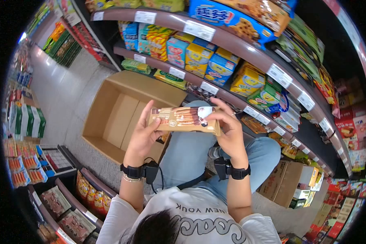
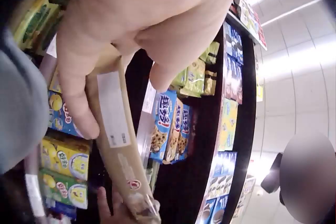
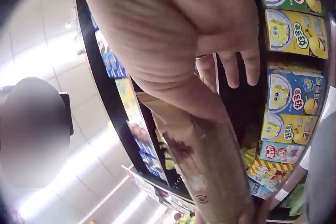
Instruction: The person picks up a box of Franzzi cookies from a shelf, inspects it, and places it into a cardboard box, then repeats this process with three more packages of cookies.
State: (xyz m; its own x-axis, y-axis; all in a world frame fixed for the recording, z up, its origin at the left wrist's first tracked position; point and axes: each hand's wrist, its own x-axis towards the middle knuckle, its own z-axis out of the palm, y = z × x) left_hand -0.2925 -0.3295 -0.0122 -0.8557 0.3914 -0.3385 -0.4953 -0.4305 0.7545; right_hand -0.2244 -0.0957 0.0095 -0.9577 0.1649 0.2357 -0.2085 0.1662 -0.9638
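A long tan packet of chocolate-dipped biscuit sticks (image 1: 189, 118) is held level over the lap between both hands. The left hand (image 1: 141, 137) grips its left end, thumb across the printed face and fingers behind. At the right end the right hand (image 1: 232, 136) pinches the packet near its crimped edge, with some fingers spread away from it. In the left wrist view, the packet (image 2: 123, 150) turns a side with a white label strip outward. The right wrist view has the packet (image 3: 210, 166) running down from under the thumb.
An open cardboard carton (image 1: 120, 114) stands on the floor at the left knee. Shelves of snacks curve ahead, with boxed biscuits (image 1: 219, 67) on a lower tier and a price rail (image 1: 232, 40) above. Another carton (image 1: 278, 181) sits on the right. Low racks (image 1: 97, 189) lie behind left.
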